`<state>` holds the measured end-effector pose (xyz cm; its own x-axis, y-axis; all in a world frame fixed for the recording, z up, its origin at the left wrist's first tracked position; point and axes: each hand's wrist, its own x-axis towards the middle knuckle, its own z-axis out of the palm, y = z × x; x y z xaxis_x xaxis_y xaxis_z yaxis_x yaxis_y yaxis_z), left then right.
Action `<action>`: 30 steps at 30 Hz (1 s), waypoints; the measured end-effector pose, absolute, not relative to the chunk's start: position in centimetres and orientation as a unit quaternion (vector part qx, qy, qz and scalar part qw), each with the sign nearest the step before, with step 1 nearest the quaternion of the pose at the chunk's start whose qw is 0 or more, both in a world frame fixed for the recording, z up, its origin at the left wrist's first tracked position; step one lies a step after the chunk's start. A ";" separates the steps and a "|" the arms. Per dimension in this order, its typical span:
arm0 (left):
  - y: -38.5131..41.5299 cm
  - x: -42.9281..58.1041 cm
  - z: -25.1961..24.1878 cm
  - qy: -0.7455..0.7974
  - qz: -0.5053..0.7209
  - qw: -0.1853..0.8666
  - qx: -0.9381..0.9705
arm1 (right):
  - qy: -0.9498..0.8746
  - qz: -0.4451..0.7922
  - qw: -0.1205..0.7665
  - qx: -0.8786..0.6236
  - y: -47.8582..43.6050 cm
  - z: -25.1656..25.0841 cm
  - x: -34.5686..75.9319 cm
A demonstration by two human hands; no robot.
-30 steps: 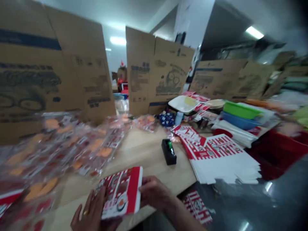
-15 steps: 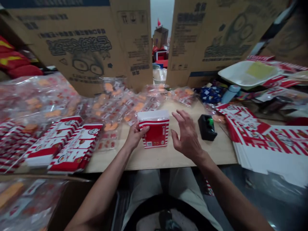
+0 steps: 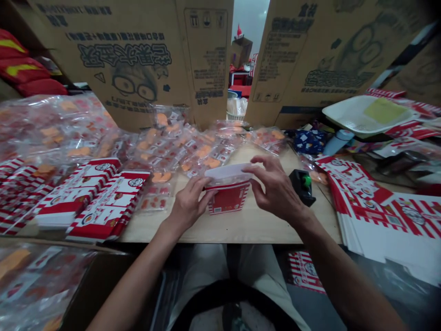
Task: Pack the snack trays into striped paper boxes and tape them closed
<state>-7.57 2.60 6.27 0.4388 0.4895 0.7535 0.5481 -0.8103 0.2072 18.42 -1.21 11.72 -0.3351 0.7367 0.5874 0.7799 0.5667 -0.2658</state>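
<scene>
Near the middle of the counter (image 3: 206,233), the left hand (image 3: 186,202) clamped the red box (image 3: 227,201) by its left edge, and over came the right hand (image 3: 275,189)! Clear half a second earlier, it now met the white flap (image 3: 227,171) (pinching or touching, I couldn't tell): two-handed work at the top.

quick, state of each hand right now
Left hand: closed on the left side of the red box.
Right hand: half curled at the right end of its white flap; grip cannot be told.
</scene>
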 end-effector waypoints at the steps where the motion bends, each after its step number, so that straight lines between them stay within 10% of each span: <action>1: 2.6 -7.7 6.6 -0.299 -0.423 0.038 -0.855 | -0.813 -0.017 0.355 -0.462 -1.3 11.4 19.0; 15: 4.8 -7.9 8.2 -0.267 -0.406 -0.026 -0.873 | -0.862 0.048 0.275 -0.422 -0.6 11.1 20.6; 23: 5.2 -9.1 7.3 -0.251 -0.384 0.048 -0.887 | -0.911 -0.120 0.197 -0.343 -0.4 11.2 21.2; 30: 5.8 -9.1 9.4 -0.247 -0.274 -0.026 -0.929 | -0.896 0.095 0.243 -0.359 0.2 11.3 22.6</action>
<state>-9.11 5.80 9.41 0.7282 0.4723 0.4967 0.4440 -0.8771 0.1830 22.60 0.20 11.34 -0.6240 0.6893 0.3679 0.5967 0.7244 -0.3452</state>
